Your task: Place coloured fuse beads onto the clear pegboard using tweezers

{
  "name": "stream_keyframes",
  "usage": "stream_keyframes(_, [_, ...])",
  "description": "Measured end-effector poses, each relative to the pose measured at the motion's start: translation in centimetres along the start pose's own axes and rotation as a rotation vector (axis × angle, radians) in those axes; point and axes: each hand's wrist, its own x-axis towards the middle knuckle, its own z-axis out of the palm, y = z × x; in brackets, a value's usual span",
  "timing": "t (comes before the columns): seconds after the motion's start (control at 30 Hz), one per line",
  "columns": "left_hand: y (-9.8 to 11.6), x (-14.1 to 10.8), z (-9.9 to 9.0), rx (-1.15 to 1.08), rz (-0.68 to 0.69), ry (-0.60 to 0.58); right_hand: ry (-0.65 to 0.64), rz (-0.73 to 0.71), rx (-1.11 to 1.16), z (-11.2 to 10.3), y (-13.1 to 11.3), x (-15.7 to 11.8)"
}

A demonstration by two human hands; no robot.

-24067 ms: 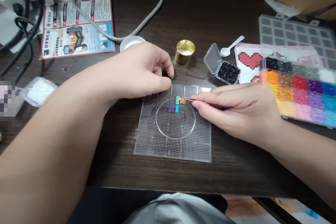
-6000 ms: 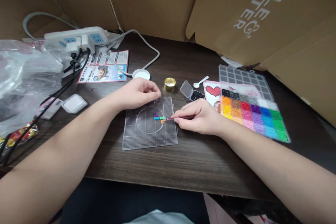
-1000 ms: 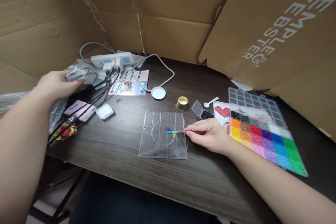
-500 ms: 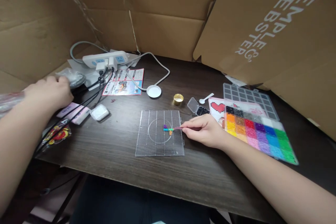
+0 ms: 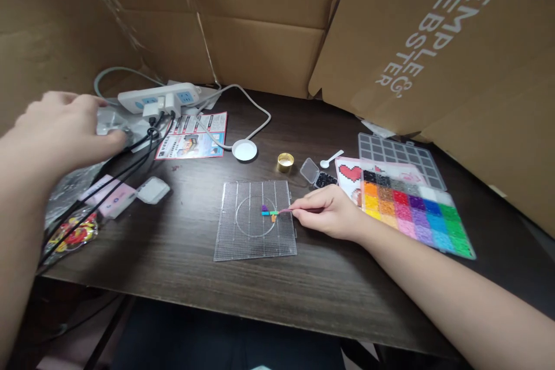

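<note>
My right hand (image 5: 327, 214) pinches slim tweezers (image 5: 284, 210), their tip at a small cluster of fuse beads on a clear pegboard (image 5: 229, 245). In that cluster I see purple beads (image 5: 264, 208), blue beads (image 5: 266, 214), green beads and orange beads (image 5: 274, 218). A thin ring is visible on the board around them. At the far left my left hand (image 5: 65, 127) is raised over a crumpled clear plastic bag (image 5: 71, 188). Its thumb stands apart from the fingers, and nothing shows in it.
A bead box (image 5: 427, 214) with many colours lies to the right, beside a heart pattern sheet (image 5: 349, 172). Behind the board are a gold tin (image 5: 285, 162), a white spoon (image 5: 332, 159) and a white dish (image 5: 244, 150). Black cables (image 5: 108, 179) run from a power strip (image 5: 130, 99).
My left hand has lifted and moved left, its thumb spreading away from the fingers and uncovering the plastic bag. The right hand keeps the tweezers at the beads. The view has shifted slightly.
</note>
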Motion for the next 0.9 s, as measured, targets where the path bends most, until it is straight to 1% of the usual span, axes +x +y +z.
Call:
stream_keyframes(0.03, [1.9,-0.8,-0.1,0.059,-0.05,0.023,0.0,0.0,0.001,0.0,0.0,0.0])
stream_keyframes(0.07, [3.6,-1.5,-0.1,0.088,-0.025,0.034,0.0,-0.002,0.002,0.0,0.0,0.0])
stream_keyframes(0.13, [6.6,-2.7,0.1,0.051,0.094,0.108,0.002,-0.007,0.004,0.0,0.1,0.0])
stream_keyframes(0.2, [9.1,-3.6,0.4,-0.052,0.272,0.187,0.009,-0.017,0.008,0.0,0.3,0.0])
stream_keyframes(0.27, [11.6,-4.4,0.8,-0.156,0.368,0.195,0.023,-0.03,0.014,0.1,0.4,0.0])
stream_keyframes(0.3, [12.8,-4.7,1.0,-0.175,0.386,0.145,0.031,-0.038,0.017,0.1,0.5,0.0])
stream_keyframes(0.33, [14.0,-4.9,1.3,-0.2,0.409,0.06,0.038,-0.048,0.02,0.1,0.5,0.0])
stream_keyframes(0.4, [16.2,-5.0,2.2,-0.27,0.421,-0.157,0.054,-0.071,0.022,0.2,0.5,-0.1])
stream_keyframes(0.47, [17.8,-4.8,3.3,-0.332,0.44,-0.353,0.07,-0.098,0.018,0.2,0.5,-0.2])
stream_keyframes(0.5, [18.3,-4.6,3.9,-0.358,0.444,-0.414,0.077,-0.113,0.013,0.2,0.5,-0.3])
stream_keyframes(0.57, [18.7,-4.3,5.1,-0.417,0.441,-0.461,0.088,-0.15,0.005,0.2,0.5,-0.5])
stream_keyframes(0.67, [18.2,-4.2,6.5,-0.527,0.438,-0.449,0.107,-0.226,-0.004,0.3,0.4,-0.8])
stream_keyframes(0.8, [17.5,-4.4,7.8,-0.6,0.494,-0.443,0.117,-0.38,-0.128,0.4,0.2,-1.2])
stream_keyframes(0.83, [17.4,-4.5,8.1,-0.599,0.513,-0.436,0.116,-0.393,-0.158,0.4,0.1,-1.3])
stream_keyframes(0.9, [17.5,-4.5,8.5,-0.581,0.541,-0.431,0.112,-0.366,-0.193,0.3,-0.2,-1.4])
